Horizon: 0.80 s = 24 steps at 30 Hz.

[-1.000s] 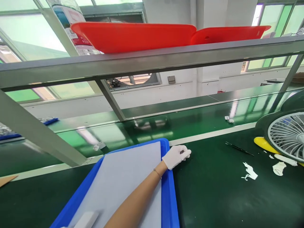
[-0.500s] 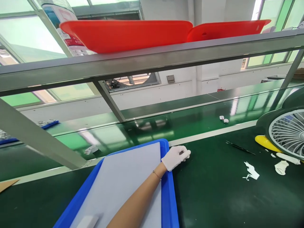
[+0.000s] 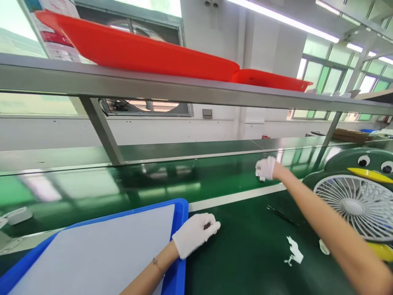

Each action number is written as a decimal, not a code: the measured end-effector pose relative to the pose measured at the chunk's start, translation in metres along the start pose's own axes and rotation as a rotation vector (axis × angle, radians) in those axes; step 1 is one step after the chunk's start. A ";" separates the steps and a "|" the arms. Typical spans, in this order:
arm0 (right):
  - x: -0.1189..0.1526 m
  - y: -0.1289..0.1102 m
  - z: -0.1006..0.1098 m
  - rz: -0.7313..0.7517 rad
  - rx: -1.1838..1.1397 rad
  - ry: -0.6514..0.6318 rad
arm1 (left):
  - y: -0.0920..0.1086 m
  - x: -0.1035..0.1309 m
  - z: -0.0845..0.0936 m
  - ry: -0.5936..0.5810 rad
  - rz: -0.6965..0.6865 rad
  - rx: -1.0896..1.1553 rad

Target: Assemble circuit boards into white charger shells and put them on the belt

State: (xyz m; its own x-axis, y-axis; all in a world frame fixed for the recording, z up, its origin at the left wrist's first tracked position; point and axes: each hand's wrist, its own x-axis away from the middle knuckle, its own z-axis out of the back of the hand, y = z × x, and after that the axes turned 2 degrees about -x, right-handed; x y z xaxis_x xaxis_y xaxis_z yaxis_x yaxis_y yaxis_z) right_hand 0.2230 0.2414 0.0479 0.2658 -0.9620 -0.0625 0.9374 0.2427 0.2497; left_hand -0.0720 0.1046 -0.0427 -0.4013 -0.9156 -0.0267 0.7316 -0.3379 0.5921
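Note:
My left hand (image 3: 196, 233), in a white glove, rests over the right rim of a blue tray (image 3: 181, 217). Its fingers are curled with the thumb close to them; a dark spot shows between, and I cannot make out whether anything is held. My right hand (image 3: 266, 168), also gloved in white, reaches far out over the shiny green belt. Its fingers are closed down around a small white part (image 3: 262, 178), which pokes out beneath them. A flat white sheet (image 3: 101, 254) lines the tray.
A green fan (image 3: 353, 207) with cartoon eyes stands at right, by my right forearm. Dark tweezers (image 3: 282, 216) and a torn white scrap (image 3: 294, 250) lie on the dark green table. Overhead, a metal shelf (image 3: 172, 91) carries red trays (image 3: 138, 51). A white piece (image 3: 19, 215) lies far left.
My right hand has come into view from the right and reached the small white parts on the belt. The view has swung right; my left hand keeps its curled pose by the tray rim.

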 end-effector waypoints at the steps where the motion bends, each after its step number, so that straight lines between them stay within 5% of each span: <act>1: 0.000 -0.001 -0.007 -0.025 0.001 -0.012 | 0.001 -0.001 0.000 0.007 -0.004 -0.036; 6: -0.005 -0.013 -0.053 -0.138 -0.052 -0.029 | 0.005 -0.002 -0.001 0.037 0.009 -0.153; 9: -0.011 -0.020 -0.062 -0.118 -0.116 -0.001 | 0.007 -0.001 -0.001 0.042 0.024 -0.174; 13: 0.005 -0.045 -0.053 0.071 -0.285 0.017 | 0.009 0.001 0.000 0.057 0.018 -0.181; 18: 0.066 -0.089 -0.043 0.444 -0.559 -0.072 | 0.012 -0.001 0.005 0.096 0.021 -0.130; 21: 0.100 -0.094 -0.030 0.524 -0.675 -0.084 | 0.019 0.003 0.009 0.190 0.037 -0.086; 24: 0.124 -0.086 -0.011 0.518 -1.266 -0.108 | 0.037 0.015 0.008 0.305 0.029 -0.049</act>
State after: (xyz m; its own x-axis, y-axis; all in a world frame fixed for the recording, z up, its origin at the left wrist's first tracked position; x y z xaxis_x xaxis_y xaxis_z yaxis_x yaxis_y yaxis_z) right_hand 0.1774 0.1028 0.0083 0.6813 -0.7178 -0.1436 0.3159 0.4653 -0.8269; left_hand -0.0551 0.0804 -0.0151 -0.2012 -0.9458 -0.2550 0.7693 -0.3137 0.5565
